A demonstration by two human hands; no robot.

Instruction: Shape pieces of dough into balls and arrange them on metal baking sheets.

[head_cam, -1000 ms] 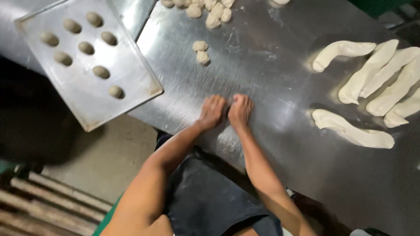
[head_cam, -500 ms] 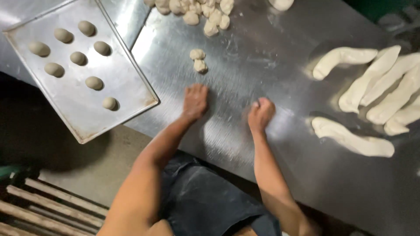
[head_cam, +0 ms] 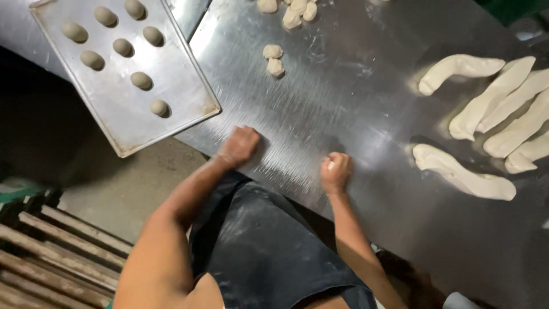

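Left hand (head_cam: 239,145): curled palm-down on the brushed steel worktable (head_cam: 354,103), contents hidden; cannot tell whether dough sits beneath. Right hand (head_cam: 335,171): cupped and closed over a small pale dough piece (head_cam: 330,165), only a sliver visible, pressed to the table. For an even round: light downward pressure, tight circles, cupped palm. Nearby: grey metal baking tray (head_cam: 177,91) with shaped balls, far left; long white dough strips (head_cam: 492,103), right.

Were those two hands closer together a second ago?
Yes. The left hand and right hand were side by side on the steel table; now they have spread apart, the left one toward the baking tray, the right toward the long dough strips.
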